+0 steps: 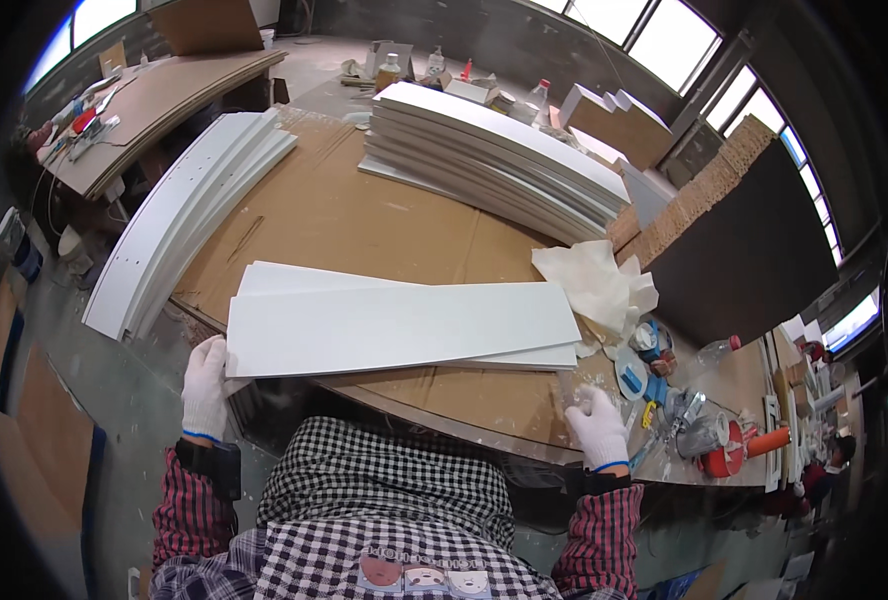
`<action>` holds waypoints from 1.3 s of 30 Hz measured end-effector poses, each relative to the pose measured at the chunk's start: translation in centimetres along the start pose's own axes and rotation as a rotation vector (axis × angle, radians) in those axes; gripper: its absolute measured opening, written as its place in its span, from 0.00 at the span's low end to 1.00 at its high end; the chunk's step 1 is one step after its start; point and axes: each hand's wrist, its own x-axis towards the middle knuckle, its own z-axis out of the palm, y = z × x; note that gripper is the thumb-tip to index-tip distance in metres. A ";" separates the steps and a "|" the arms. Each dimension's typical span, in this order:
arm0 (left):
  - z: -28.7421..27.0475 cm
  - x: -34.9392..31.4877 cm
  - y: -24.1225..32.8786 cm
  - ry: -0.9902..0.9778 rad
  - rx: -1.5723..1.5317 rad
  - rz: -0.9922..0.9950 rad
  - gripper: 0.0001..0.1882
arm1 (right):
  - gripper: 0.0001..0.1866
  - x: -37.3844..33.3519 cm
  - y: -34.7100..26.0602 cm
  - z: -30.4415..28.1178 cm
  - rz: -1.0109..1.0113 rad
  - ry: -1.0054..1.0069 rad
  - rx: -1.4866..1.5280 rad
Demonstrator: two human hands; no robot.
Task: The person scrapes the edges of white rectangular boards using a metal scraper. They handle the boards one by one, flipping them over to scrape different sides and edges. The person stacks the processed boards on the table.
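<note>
Two long white boards lie crosswise near the front edge of the table. The upper white board [404, 325] covers most of the lower white board [304, 277], which shows at the back left and front right. My left hand [204, 390], in a white knit glove, grips the upper board's near left corner, thumb by the front edge. Just off the boards' right end is my right hand [600, 428], gloved too. Its fingers are loosely bent and apart, with nothing clearly seen in them. A crumpled cream sheet [599, 290] rests beyond the boards' right end.
Brown cardboard [334, 215] covers the table. White panels stand stacked at the left [184, 210] and back [494, 150]. A large dark panel [744, 240] rises at the right. Nearby are a blue tape roll [647, 338], a yellow cutter [650, 413] and a red container [724, 455].
</note>
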 end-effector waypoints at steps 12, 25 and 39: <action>-0.5 -3.3 1.0 -0.325 -0.210 -0.073 0.17 | 0.14 15.3 -4.3 4.0 -0.065 0.247 -0.480; -2.8 -2.6 -1.7 -0.390 -0.586 -0.294 0.43 | 0.03 -5.9 -30.4 16.2 -1.300 0.121 -0.244; -2.7 -2.2 -1.5 -0.452 -0.647 -0.322 0.55 | 0.16 -6.4 -31.5 14.9 -1.444 -0.264 -0.201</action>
